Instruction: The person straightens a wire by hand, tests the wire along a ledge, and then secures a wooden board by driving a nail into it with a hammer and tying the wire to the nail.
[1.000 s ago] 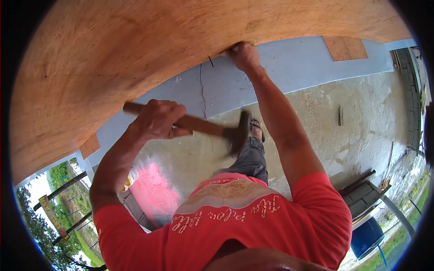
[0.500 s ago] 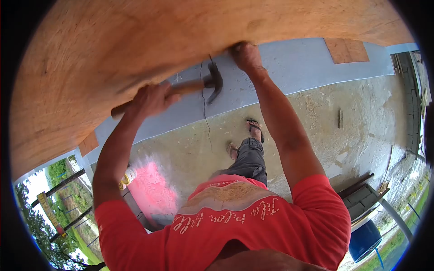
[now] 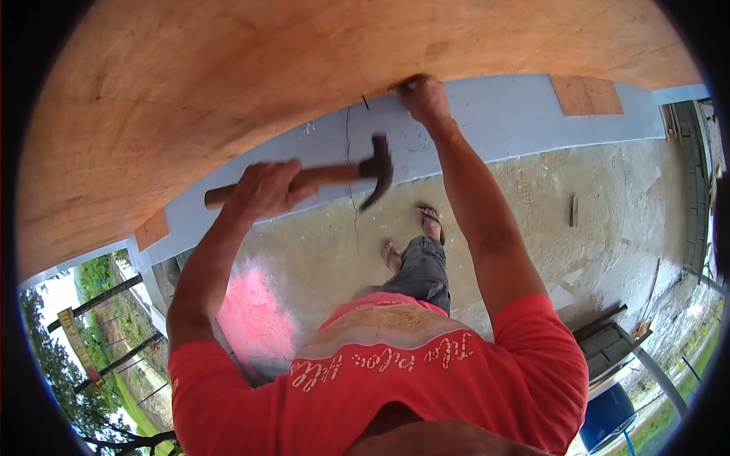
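My left hand [image 3: 268, 190] is wrapped round the wooden handle of a claw hammer [image 3: 336, 175]. The hammer's dark head points right, apart from the large plywood sheet [image 3: 251, 68]. Fingers of my right hand [image 3: 426, 100] are closed at the sheet's lower edge, against its face. Whatever they hold, if anything, is hidden. Between the two hands, a thin dark nail-like piece [image 3: 365, 102] sticks out at the plywood edge.
Behind the sheet runs a grey-blue painted band [image 3: 502, 114] with a smaller plywood piece [image 3: 585, 95]. Pink powdery material [image 3: 257, 311] lies on the concrete floor [image 3: 525, 197] at left. A short wood scrap [image 3: 573, 210] and a blue drum [image 3: 608, 418] are at right.
The hammer and my left hand have moved right and down in view, away from the plywood edge. My right hand stays at the edge, slightly shifted as the view moves.
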Available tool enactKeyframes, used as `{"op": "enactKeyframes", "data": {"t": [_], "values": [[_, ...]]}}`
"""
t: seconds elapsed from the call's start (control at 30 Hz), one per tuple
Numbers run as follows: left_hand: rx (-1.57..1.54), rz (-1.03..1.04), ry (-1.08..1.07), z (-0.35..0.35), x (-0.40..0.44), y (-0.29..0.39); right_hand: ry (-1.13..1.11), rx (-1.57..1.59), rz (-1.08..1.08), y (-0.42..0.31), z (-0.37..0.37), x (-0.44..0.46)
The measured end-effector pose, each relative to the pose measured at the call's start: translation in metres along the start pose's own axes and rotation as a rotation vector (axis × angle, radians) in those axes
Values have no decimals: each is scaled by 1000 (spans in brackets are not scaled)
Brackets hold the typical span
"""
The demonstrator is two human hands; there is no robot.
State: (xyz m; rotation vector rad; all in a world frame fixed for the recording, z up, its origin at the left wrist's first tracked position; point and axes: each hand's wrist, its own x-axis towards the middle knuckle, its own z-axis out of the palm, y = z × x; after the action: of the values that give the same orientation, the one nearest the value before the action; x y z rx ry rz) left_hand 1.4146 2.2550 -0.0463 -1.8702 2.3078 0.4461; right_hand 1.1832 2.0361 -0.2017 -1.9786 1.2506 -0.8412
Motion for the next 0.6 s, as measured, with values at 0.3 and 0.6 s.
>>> {"op": "enactKeyframes", "data": {"t": [0.3,0.6], "values": [[177,-374,-41,39,-99,-124,62,95,-53,-30,-18,-18],[66,48,393,101,0,-17,207,-190,-127,-43,11,-91]]}}
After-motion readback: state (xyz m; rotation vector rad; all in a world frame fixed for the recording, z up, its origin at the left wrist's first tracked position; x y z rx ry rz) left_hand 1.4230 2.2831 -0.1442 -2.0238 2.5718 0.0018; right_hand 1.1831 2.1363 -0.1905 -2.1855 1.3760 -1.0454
